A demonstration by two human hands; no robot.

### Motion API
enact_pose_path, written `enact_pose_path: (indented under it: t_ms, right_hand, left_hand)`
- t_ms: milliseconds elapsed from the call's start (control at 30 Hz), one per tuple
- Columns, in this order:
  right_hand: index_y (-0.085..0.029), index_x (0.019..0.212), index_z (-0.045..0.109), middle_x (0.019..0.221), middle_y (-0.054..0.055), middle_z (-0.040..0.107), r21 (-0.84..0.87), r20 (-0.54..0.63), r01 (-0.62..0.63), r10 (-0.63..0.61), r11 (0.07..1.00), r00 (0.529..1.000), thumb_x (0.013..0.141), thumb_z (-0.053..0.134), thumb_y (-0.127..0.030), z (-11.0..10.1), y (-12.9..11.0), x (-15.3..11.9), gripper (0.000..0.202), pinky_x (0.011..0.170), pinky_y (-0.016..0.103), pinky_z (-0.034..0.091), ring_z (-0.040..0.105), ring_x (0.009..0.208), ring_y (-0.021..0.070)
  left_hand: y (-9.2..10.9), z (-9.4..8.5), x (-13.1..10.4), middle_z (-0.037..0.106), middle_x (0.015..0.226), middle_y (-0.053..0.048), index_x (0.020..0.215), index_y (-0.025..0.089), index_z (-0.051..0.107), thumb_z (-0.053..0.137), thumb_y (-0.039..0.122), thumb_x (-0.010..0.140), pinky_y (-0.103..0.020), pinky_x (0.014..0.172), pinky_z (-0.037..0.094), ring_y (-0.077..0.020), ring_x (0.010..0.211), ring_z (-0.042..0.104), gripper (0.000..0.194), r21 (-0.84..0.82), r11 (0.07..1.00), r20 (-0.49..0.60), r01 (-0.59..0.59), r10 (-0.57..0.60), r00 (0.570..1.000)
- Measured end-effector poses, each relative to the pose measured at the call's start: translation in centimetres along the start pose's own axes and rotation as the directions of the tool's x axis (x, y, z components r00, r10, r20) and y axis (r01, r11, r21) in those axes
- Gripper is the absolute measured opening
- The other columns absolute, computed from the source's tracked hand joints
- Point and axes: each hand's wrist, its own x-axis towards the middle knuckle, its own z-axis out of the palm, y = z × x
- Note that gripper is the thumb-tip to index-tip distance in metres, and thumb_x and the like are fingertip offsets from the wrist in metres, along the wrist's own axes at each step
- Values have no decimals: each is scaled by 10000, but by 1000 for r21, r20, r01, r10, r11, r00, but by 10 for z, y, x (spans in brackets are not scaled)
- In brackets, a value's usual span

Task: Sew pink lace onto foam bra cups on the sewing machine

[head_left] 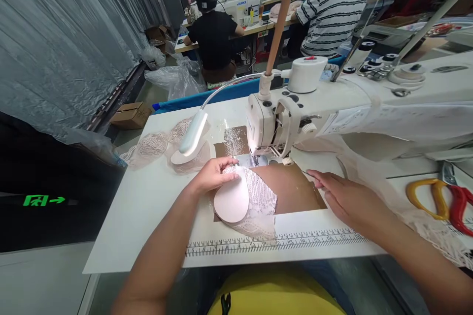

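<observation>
Lying just short of the needle [253, 160], long axis running toward the person, the cup [232, 202] is held at its top by the nearer left hand [212, 175], the right hand [337, 194] (grip unclear) well apart rightward

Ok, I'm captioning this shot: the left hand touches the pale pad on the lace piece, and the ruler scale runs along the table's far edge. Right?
Not quite: the head view shows the ruler scale along the near edge of the table, not the far one. The left hand does touch the pale pad on the lace piece.
</observation>
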Motion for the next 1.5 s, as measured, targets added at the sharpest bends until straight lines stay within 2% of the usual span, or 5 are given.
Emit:
enact_pose_path:
  t_ms: [167,400,1033,1300,1500]
  right_hand:
    - [-270,1323,516,1274,57,593,302,158,-16,-33,953,987,950,314,-420,-4,-42,20,450,875,398,505,566,1146,262]
    - [-218,1192,643,1206,66,641,566,161,13,-126,824,979,886,484,-423,-2,-77,64,401,976,402,447,586,1114,257]
    - [-206,962,681,961,52,686,741,153,-28,-127,671,980,848,547,-340,18,-89,68,222,799,345,499,631,890,188]
    - [-186,999,660,942,54,676,784,269,-114,-169,610,948,830,587,-377,15,-84,69,266,735,311,498,627,835,177]
    - [-203,947,676,926,40,684,756,245,-85,-159,649,956,836,571,-356,12,-96,70,216,752,322,485,623,848,180]
  left_hand:
    - [1,8,-8,656,944,-110,956,100,688,783,411,683,-273,698,481,-207,824,613,425,-185,981,88,65,-49,995]
    - [2,19,-14,669,1034,-127,1012,123,699,713,385,785,-315,811,484,-218,908,620,347,-297,955,178,10,45,983]
    - [-3,24,-11,594,644,-28,798,100,725,775,403,715,-236,573,359,-117,609,494,317,-308,950,244,58,19,970]
    - [-7,27,-8,655,784,-73,858,107,737,806,366,667,-264,677,412,-148,710,545,330,-327,943,246,70,13,969]
    - [-6,28,-9,388,544,24,609,84,630,765,416,681,-232,514,235,-78,543,332,366,-232,972,286,46,23,958]
